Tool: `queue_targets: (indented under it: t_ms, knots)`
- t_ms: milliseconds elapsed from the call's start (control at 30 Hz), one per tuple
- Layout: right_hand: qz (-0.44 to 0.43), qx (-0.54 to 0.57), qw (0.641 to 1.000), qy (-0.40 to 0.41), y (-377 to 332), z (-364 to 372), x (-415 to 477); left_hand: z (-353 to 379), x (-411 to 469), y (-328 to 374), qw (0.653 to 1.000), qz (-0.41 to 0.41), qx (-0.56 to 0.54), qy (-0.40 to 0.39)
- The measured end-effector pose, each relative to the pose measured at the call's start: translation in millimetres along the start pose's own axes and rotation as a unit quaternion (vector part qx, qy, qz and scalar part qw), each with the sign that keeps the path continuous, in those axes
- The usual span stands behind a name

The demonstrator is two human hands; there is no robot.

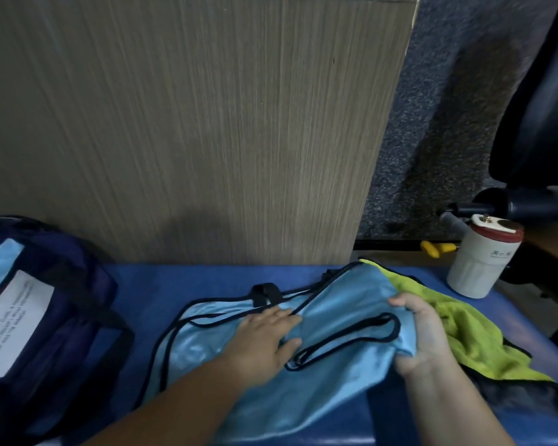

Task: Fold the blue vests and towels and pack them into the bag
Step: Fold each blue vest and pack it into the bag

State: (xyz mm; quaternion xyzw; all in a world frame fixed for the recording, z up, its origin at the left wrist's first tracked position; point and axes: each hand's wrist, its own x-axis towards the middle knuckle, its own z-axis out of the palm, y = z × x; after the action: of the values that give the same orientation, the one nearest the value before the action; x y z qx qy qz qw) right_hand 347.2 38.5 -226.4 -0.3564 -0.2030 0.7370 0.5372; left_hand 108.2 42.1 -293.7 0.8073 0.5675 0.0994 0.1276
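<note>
Blue table (161,284) bears vest (335,304) under left hand (264,339).

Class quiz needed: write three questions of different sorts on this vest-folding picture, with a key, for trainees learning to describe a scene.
1. True or false: the left hand lies flat, fingers straight, on the blue vest.
2. What is the right hand doing? A: gripping the vest's edge. B: pointing upward. C: holding a pen.
3. Fill in: the navy bag stands on the ___ side of the vest.

Key: 1 true; 2 A; 3 left.
</note>
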Motion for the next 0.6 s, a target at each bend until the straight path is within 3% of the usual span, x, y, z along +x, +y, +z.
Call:
queue_targets:
  t_ms: [100, 200, 300, 367, 500, 600]
  knots:
    - [-0.039, 0.033, 0.998, -0.038, -11, -4, -7, -2, 3, 4, 1.000, 0.027, -0.016, -0.005]
    - [-0.054, 0.042, 0.997, -0.023, -30, -11, -13, -5, 5, -3, 0.999, 0.045, -0.016, -0.017]
    - [-0.113, 0.013, 0.990, -0.089, -42, -25, -15, -8, 9, -14, 0.999, 0.031, -0.006, -0.038]
    - [-0.090, -0.039, 0.995, -0.025, -45, -25, -15, -9, 10, -17, 0.999, 0.010, -0.035, -0.038]
    - [-0.083, -0.087, 0.992, -0.039, -16, 11, -17, -11, 13, -6, 0.980, -0.014, -0.195, 0.020]
    - [-0.098, -0.163, 0.981, -0.032, 13, 31, -3, -22, 12, 7, 0.912, -0.096, -0.394, 0.066]
